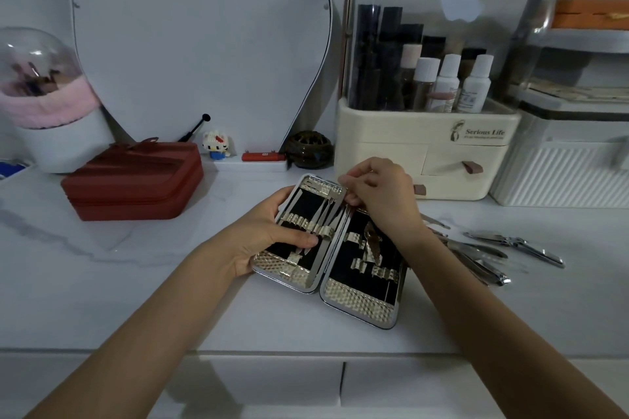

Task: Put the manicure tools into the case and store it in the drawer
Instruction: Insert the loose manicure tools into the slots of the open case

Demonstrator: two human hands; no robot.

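An open manicure case (pixel 357 303) with a silver rim and black lining lies on the white tabletop. My left hand (pixel 269 231) grips its left half, thumb pressed on the lining. Several thin steel tools (pixel 318 214) sit under the straps of that half. My right hand (pixel 381 194) hovers over the case's top edge and pinches a slim steel tool at its upper end. A leaf-shaped tool (pixel 372 241) sits in the right half. Several loose clippers and nippers (pixel 493 252) lie on the table to the right of the case.
A red zipped box (pixel 136 180) stands at the left. A cream cosmetics organiser (pixel 432 153) with small drawers stands behind the case, a white ribbed box (pixel 561 173) to its right. Two white drawer fronts (pixel 340 384) run under the table's front edge.
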